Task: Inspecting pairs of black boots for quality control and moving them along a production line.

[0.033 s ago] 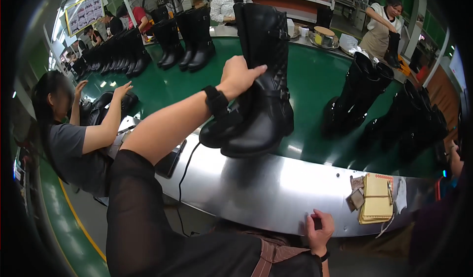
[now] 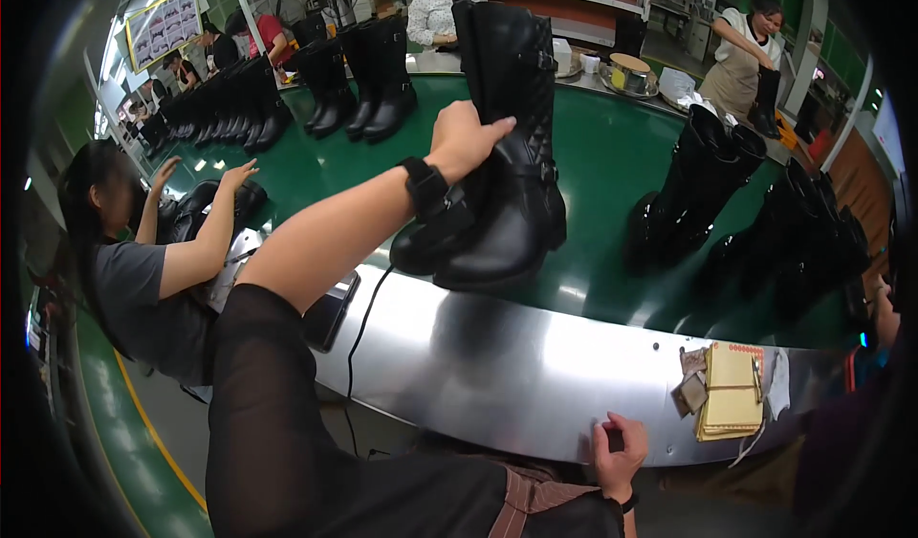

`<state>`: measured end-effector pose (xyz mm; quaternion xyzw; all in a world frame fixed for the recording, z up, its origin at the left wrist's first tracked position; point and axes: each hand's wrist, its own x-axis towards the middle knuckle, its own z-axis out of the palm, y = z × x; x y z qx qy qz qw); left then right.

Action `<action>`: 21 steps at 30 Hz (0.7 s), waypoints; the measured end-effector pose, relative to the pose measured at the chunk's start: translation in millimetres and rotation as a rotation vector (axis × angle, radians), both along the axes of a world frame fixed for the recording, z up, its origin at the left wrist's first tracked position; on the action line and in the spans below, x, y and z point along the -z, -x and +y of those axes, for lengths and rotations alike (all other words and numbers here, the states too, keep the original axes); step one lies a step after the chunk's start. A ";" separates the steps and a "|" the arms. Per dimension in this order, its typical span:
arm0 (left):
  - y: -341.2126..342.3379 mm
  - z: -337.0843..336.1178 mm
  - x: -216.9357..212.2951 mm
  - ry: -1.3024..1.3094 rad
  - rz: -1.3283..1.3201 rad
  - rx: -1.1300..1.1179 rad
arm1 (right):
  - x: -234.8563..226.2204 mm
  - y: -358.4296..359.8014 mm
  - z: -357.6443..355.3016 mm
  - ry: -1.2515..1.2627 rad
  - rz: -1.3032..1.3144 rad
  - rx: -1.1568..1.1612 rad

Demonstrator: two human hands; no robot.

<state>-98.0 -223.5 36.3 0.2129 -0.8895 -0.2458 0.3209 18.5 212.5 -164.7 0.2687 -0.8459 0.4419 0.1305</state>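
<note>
My left hand point(image 2: 469, 143) is closed round the shafts of a pair of black boots point(image 2: 516, 189), with its thumb lying across the nearer one. That boot has a smooth toe, a quilted panel and buckled straps; its mate is mostly hidden behind my hand and wrist. The boots are upright over the near edge of the green tabletop point(image 2: 598, 179); whether their soles touch it I cannot tell. A thick black band circles my left wrist. Low at the metal edge, my right hand point(image 2: 620, 454) has loosely curved fingers, apart from the thumb, with nothing visible in them.
Black boots point(image 2: 693, 179) stand on the right, and more boots point(image 2: 382, 79) line the far left. On the metal strip point(image 2: 497, 356) lie a yellow notepad point(image 2: 732, 390) and a dark flat device point(image 2: 332, 308) beside a black cord. A co-worker point(image 2: 143, 280) sits left; others work beyond.
The boots and my left hand have shifted slightly upward and away from the metal strip. My right hand has barely moved.
</note>
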 end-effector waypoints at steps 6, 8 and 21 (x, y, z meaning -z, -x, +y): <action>155.6 -81.3 13.2 0.077 0.198 -0.328 | 7.8 -3.3 -0.4 0.003 0.013 0.078; 191.4 -114.7 32.2 0.013 0.313 -0.256 | 1.3 0.3 -0.5 -0.015 0.038 0.006; 245.4 -115.0 233.5 0.252 -0.495 -0.144 | -10.8 16.1 -14.2 -0.114 0.114 0.038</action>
